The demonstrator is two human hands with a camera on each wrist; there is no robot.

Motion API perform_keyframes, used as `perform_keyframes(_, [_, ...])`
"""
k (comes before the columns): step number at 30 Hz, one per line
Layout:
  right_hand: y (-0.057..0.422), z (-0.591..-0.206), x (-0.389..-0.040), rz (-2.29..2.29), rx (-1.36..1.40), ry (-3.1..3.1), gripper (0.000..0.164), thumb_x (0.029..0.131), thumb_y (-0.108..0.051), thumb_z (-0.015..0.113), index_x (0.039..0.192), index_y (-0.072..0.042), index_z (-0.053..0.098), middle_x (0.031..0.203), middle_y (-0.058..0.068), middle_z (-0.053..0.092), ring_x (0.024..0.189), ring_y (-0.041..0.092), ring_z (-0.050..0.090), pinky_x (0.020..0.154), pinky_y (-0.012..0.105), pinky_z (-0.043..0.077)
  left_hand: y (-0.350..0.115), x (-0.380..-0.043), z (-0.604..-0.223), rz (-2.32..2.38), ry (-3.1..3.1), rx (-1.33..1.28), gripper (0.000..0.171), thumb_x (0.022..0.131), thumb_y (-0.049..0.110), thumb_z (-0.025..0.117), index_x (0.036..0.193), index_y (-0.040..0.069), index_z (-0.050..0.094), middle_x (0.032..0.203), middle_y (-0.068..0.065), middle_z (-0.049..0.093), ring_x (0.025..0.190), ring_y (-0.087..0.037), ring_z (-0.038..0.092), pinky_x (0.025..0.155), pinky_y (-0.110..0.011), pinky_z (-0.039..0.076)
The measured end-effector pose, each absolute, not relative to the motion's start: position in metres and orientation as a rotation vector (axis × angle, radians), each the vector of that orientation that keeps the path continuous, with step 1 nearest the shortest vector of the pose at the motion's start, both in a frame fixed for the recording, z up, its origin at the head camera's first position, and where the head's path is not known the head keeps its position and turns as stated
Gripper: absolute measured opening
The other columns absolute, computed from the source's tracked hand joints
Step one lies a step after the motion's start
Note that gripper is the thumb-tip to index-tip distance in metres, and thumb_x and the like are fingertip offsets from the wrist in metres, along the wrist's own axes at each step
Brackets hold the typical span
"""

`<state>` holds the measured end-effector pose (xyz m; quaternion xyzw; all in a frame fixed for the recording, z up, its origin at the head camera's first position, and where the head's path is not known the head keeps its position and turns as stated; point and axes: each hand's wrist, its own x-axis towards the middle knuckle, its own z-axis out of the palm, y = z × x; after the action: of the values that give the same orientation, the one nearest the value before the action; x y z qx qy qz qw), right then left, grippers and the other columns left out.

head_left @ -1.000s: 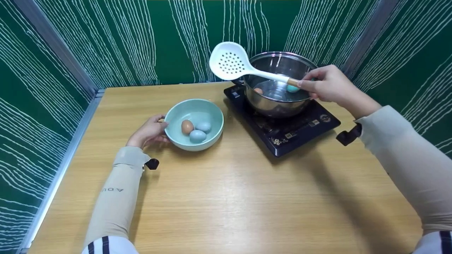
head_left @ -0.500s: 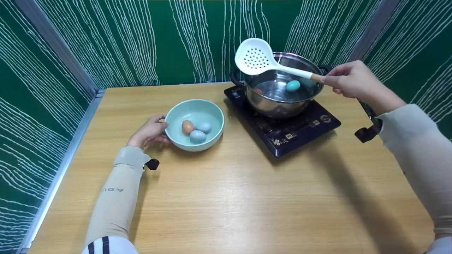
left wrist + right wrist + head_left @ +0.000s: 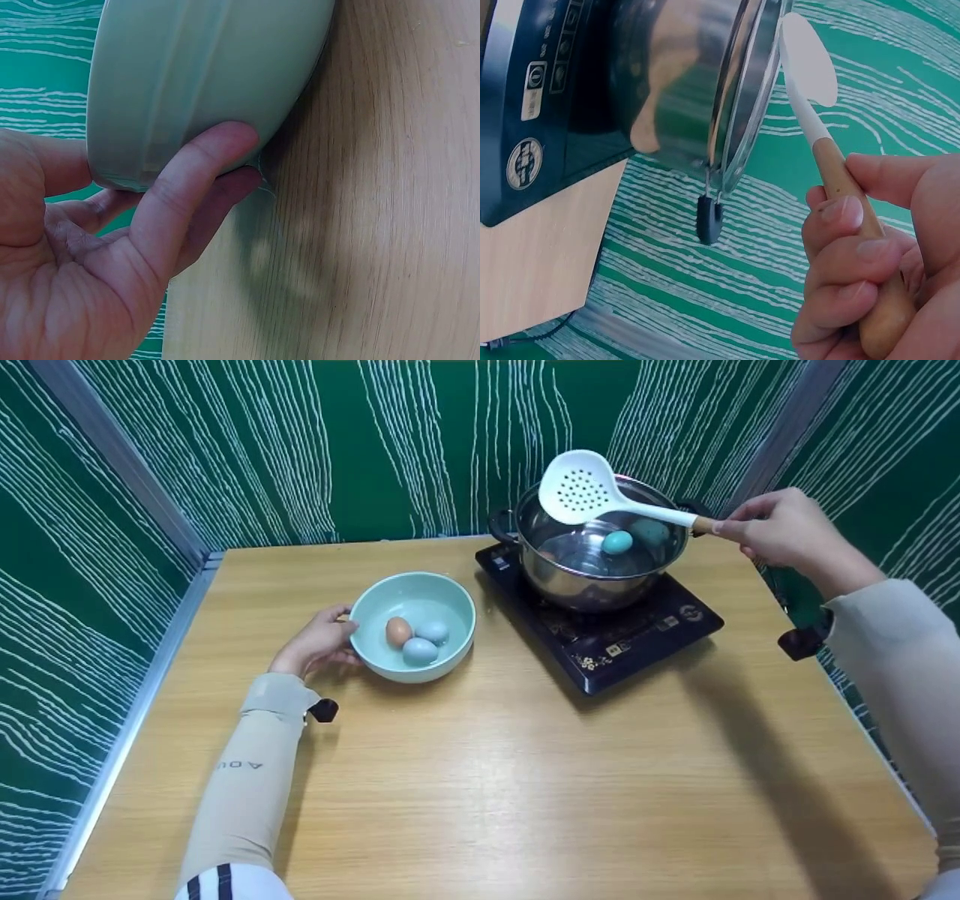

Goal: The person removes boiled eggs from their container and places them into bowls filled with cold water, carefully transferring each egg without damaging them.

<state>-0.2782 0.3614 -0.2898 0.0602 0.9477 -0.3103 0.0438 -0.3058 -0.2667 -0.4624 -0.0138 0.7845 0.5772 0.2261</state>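
Note:
My right hand [image 3: 787,529] grips the wooden handle of a white skimmer [image 3: 577,484], its perforated head raised over the steel pot [image 3: 581,589]. Nothing lies on that head. Inside the pot a turquoise egg [image 3: 617,542] shows in clear liquid, and a brown egg [image 3: 547,556] is faintly visible at the left wall. In the right wrist view, fingers and thumb curl round the wooden handle [image 3: 840,180]. My left hand [image 3: 316,641] holds a pale green bowl [image 3: 375,604] by its left rim. In it lie a brown egg [image 3: 398,631] and two pale blue eggs [image 3: 420,651].
Under the pot is a black induction cooker [image 3: 637,649] on the wooden table [image 3: 480,795]. Dark side handles [image 3: 501,525] stick out from the pot. Green panels with white lines [image 3: 390,450] stand behind and at both sides. A cable [image 3: 544,334] shows by the table edge.
My right hand has moved right with the skimmer, drawing its head from left of the pot to above it. The turquoise egg has come into fuller view. The left hand and bowl stay put.

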Motion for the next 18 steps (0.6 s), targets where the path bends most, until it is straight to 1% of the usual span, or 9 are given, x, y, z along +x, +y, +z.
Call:
perform_keyframes(2, [0.365, -0.291, -0.279, -0.923, 0.188, 2.91, 0.06, 0.108, -0.052, 0.062, 0.136, 0.001, 0.067, 0.097, 0.005, 0.057, 0.071, 0.019, 0.056, 0.058, 0.026, 0.053, -0.267, -0.306, -0.462, 1.59, 2.164, -0.044, 0.051, 0.118, 0.02, 0.038, 0.168, 0.007, 0.032, 0.15, -0.027, 0.053, 0.115, -0.029, 0.068, 0.087, -0.033, 0.068])
perform_keyframes(4, [0.369, -0.292, -0.279, -0.899, 0.196, 2.913, 0.06, 0.109, -0.052, 0.062, 0.136, 0.001, 0.067, 0.093, 0.005, 0.059, 0.073, 0.021, 0.054, 0.058, 0.028, 0.052, -0.267, -0.306, -0.462, 1.584, 2.166, -0.047, 0.051, 0.119, 0.02, 0.038, 0.168, 0.007, 0.033, 0.15, -0.026, 0.054, 0.116, -0.03, 0.068, 0.088, -0.034, 0.068])
perform_keyframes(7, [0.374, -0.294, -0.28, -0.876, 0.214, 2.909, 0.061, 0.109, -0.051, 0.061, 0.139, 0.001, 0.066, 0.093, 0.005, 0.059, 0.077, 0.024, 0.053, 0.06, 0.03, 0.051, -0.268, -0.306, -0.462, 1.577, 2.17, -0.047, 0.051, 0.118, 0.02, 0.038, 0.168, 0.007, 0.033, 0.15, -0.027, 0.055, 0.119, -0.034, 0.067, 0.09, -0.036, 0.068])
perform_keyframes(10, [0.38, -0.295, -0.281, -0.862, 0.252, 2.896, 0.062, 0.109, -0.052, 0.06, 0.141, 0.001, 0.064, 0.101, 0.01, 0.059, 0.083, 0.027, 0.052, 0.063, 0.032, 0.052, -0.268, -0.306, -0.462, 1.571, 2.172, -0.037, 0.052, 0.118, 0.02, 0.038, 0.168, 0.006, 0.032, 0.152, -0.028, 0.054, 0.125, -0.037, 0.066, 0.092, -0.037, 0.068])
perform_keyframes(12, [0.383, -0.296, -0.282, -0.848, 0.269, 2.893, 0.063, 0.109, -0.053, 0.06, 0.143, 0.0, 0.064, 0.112, 0.015, 0.056, 0.09, 0.029, 0.051, 0.066, 0.033, 0.052, -0.268, -0.306, -0.462, 1.574, 2.167, -0.034, 0.052, 0.118, 0.019, 0.039, 0.168, 0.005, 0.032, 0.152, -0.029, 0.054, 0.126, -0.038, 0.066, 0.093, -0.038, 0.068])
perform_keyframes(14, [0.387, -0.297, -0.283, -0.842, 0.282, 2.894, 0.065, 0.109, -0.055, 0.06, 0.144, -0.001, 0.064, 0.117, 0.017, 0.054, 0.093, 0.03, 0.049, 0.068, 0.033, 0.052, -0.268, -0.306, -0.462, 1.575, 2.168, -0.04, 0.052, 0.118, 0.02, 0.039, 0.168, 0.006, 0.032, 0.151, -0.028, 0.055, 0.123, -0.036, 0.067, 0.092, -0.037, 0.068])
perform_keyframes(18, [0.394, -0.3, -0.285, -0.877, 0.286, 2.904, 0.065, 0.108, -0.055, 0.06, 0.145, -0.001, 0.064, 0.12, 0.017, 0.053, 0.092, 0.029, 0.05, 0.067, 0.03, 0.052, -0.267, -0.306, -0.462, 1.594, 2.152, -0.045, 0.052, 0.118, 0.018, 0.038, 0.168, 0.005, 0.031, 0.148, -0.028, 0.055, 0.115, -0.032, 0.07, 0.09, -0.038, 0.069])
